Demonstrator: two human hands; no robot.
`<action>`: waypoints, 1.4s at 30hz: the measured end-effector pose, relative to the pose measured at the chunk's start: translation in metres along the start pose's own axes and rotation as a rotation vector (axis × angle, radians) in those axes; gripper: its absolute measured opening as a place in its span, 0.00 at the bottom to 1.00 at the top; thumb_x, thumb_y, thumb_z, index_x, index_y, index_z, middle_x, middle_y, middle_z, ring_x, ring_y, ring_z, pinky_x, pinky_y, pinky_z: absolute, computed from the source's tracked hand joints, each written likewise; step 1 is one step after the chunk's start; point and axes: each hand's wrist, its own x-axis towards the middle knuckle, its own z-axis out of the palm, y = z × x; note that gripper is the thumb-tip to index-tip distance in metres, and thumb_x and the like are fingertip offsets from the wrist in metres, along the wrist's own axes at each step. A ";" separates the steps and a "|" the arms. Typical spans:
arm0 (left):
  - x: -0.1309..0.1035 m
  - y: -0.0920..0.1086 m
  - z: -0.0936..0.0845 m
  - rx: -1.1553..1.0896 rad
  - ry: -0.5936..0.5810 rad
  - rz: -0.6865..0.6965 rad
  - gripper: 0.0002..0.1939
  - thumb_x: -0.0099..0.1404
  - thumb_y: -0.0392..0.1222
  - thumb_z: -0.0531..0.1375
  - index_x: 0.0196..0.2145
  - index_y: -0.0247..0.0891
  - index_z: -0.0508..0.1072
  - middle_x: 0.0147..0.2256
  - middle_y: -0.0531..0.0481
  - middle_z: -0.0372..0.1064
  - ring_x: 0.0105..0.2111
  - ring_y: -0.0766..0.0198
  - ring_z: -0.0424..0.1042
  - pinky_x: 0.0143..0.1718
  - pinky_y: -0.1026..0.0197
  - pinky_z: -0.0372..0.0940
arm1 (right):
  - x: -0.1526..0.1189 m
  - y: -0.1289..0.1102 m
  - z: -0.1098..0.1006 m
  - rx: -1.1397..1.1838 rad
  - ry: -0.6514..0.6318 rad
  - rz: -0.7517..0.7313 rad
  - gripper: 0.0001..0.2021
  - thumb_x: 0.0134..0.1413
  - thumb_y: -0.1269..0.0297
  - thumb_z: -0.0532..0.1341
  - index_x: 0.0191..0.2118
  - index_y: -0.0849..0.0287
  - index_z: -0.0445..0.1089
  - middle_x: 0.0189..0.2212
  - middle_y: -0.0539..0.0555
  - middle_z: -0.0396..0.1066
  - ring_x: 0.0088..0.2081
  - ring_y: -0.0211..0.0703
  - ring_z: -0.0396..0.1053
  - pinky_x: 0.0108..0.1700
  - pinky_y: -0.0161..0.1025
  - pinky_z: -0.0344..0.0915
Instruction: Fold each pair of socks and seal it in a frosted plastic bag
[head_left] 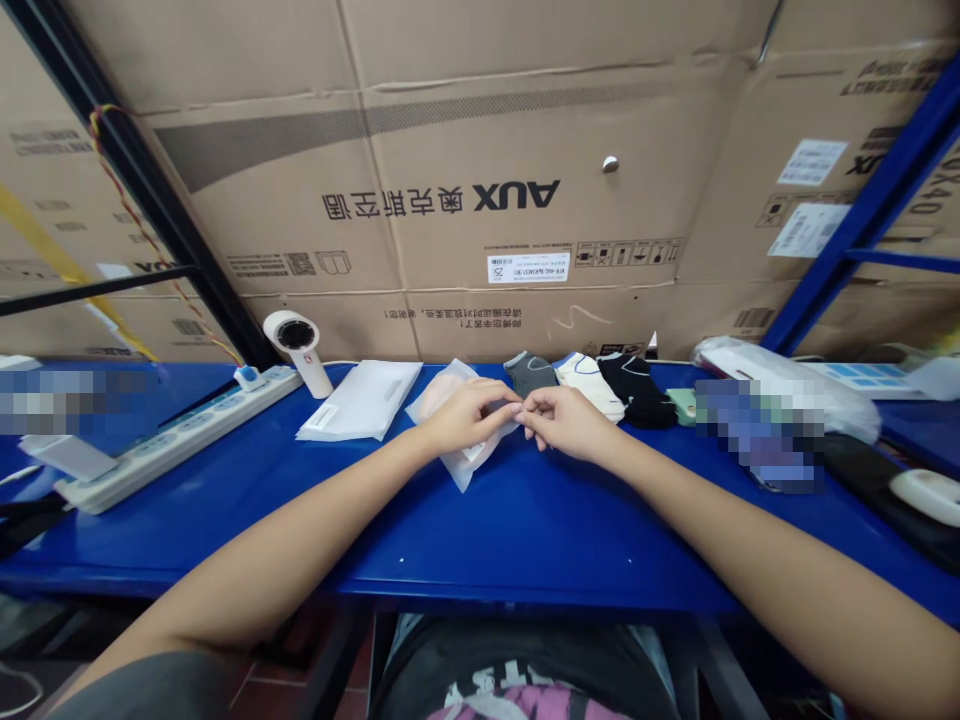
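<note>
A frosted plastic bag [466,471] with something pale pink inside lies on the blue table, slanted, under my left hand. My left hand [474,413] arches over it, thumb and fingertips closed at its right-hand corner. Meeting it there, my right hand [564,419] pinches at the same corner with bent fingers. The fingertips hide exactly what part of the bag is between them. Just behind the hands lie a grey sock [531,372], white socks [592,384] and black socks [637,390] in a row.
Left of the bag lies a stack of frosted plastic bags [364,400], with a white handheld fan [301,350] behind it. A long power strip [180,440] runs along the left. At right are a plastic-wrapped package [787,385] and a black item [862,480]. Cardboard [450,140] walls the back.
</note>
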 end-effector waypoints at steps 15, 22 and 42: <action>-0.007 -0.045 -0.044 0.289 -0.078 -0.119 0.15 0.74 0.47 0.46 0.42 0.43 0.70 0.42 0.48 0.73 0.46 0.57 0.69 0.53 0.53 0.54 | -0.009 -0.015 -0.009 0.080 0.121 -0.206 0.10 0.50 0.63 0.59 0.22 0.56 0.58 0.14 0.44 0.59 0.18 0.33 0.56 0.23 0.33 0.51; -0.021 -0.075 -0.064 0.145 0.168 -0.343 0.14 0.71 0.50 0.49 0.38 0.40 0.69 0.37 0.47 0.70 0.38 0.59 0.68 0.44 0.59 0.62 | -0.010 -0.026 -0.032 0.363 0.207 -0.233 0.14 0.48 0.62 0.59 0.18 0.54 0.55 0.10 0.44 0.59 0.13 0.33 0.54 0.21 0.35 0.50; 0.013 0.000 -0.029 -0.536 0.424 -0.516 0.17 0.67 0.58 0.56 0.32 0.41 0.64 0.26 0.56 0.57 0.26 0.68 0.58 0.29 0.66 0.60 | -0.010 -0.026 -0.033 0.258 -0.127 -0.271 0.12 0.57 0.56 0.60 0.42 0.57 0.72 0.22 0.45 0.62 0.22 0.35 0.59 0.26 0.34 0.57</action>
